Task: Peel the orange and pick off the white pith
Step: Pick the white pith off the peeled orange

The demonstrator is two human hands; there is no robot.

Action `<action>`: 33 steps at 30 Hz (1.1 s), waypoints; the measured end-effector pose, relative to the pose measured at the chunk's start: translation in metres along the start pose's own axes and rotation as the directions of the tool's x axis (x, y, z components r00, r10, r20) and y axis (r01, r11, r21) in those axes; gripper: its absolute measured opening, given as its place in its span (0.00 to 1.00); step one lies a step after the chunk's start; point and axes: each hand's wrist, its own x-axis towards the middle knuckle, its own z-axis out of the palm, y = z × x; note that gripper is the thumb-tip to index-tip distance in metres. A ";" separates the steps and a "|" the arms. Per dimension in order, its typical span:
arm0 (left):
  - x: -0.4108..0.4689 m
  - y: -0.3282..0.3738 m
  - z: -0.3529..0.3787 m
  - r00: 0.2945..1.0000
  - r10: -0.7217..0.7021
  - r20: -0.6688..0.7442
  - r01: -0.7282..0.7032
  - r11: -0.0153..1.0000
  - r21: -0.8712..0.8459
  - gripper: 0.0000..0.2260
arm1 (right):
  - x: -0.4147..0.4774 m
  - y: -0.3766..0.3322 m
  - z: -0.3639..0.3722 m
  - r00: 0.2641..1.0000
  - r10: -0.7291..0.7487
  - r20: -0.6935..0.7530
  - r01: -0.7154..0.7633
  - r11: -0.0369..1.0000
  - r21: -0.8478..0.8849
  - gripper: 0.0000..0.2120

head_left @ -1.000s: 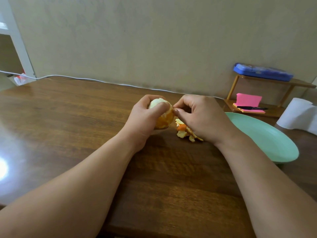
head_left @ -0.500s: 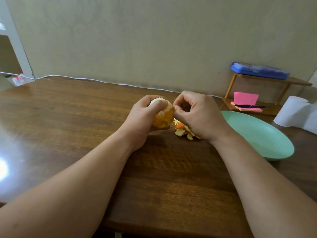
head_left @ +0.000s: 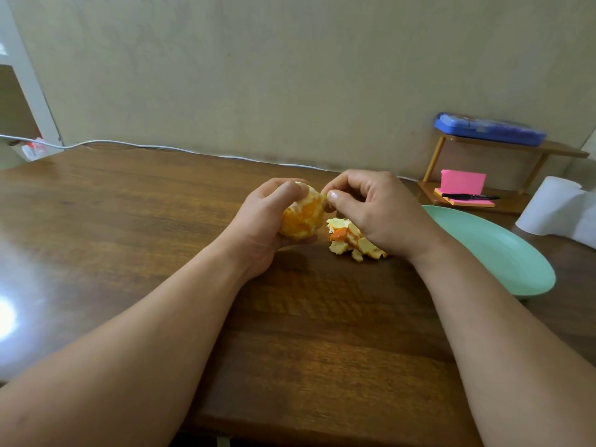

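Observation:
My left hand point(head_left: 261, 227) grips the orange point(head_left: 303, 217) just above the wooden table point(head_left: 145, 214). Most of the fruit's near face is bare orange flesh with patches of white pith; a pale strip runs over its top. My right hand point(head_left: 377, 208) has its thumb and forefinger pinched on the pith at the orange's upper right edge. A small pile of peel pieces point(head_left: 351, 243) lies on the table directly under my right hand, partly hidden by it.
A mint-green plate point(head_left: 503, 253) sits to the right of my right wrist. Behind it stand a small wooden shelf point(head_left: 490, 146) with a blue case, pink notes point(head_left: 462, 183) and a pen, and a white paper roll point(head_left: 558, 209). A white cable point(head_left: 161, 148) runs along the wall.
The orange has been turned in my left hand, so more bare orange flesh faces me. My right thumb and forefinger have shifted up to its top right edge.

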 end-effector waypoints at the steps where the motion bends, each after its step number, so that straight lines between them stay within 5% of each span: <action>1: 0.001 0.000 -0.001 1.000 0.003 -0.006 -0.003 1.000 0.006 0.12 | 0.000 0.000 0.000 1.000 0.002 0.009 -0.002 1.000 -0.008 0.07; 13: -0.002 -0.004 0.000 0.998 0.056 0.006 -0.057 0.984 0.171 0.20 | -0.001 0.000 0.006 0.995 -0.083 -0.055 0.071 0.978 -0.197 0.05; 24: -0.005 0.001 -0.002 0.995 0.006 0.099 -0.002 0.999 -0.040 0.22 | 0.001 0.006 0.003 0.993 -0.012 -0.117 0.015 1.000 0.019 0.05; 33: -0.004 0.003 -0.004 0.988 -0.050 0.149 0.078 0.979 -0.189 0.24 | 0.004 0.015 0.000 0.993 0.055 -0.108 -0.066 0.992 -0.103 0.09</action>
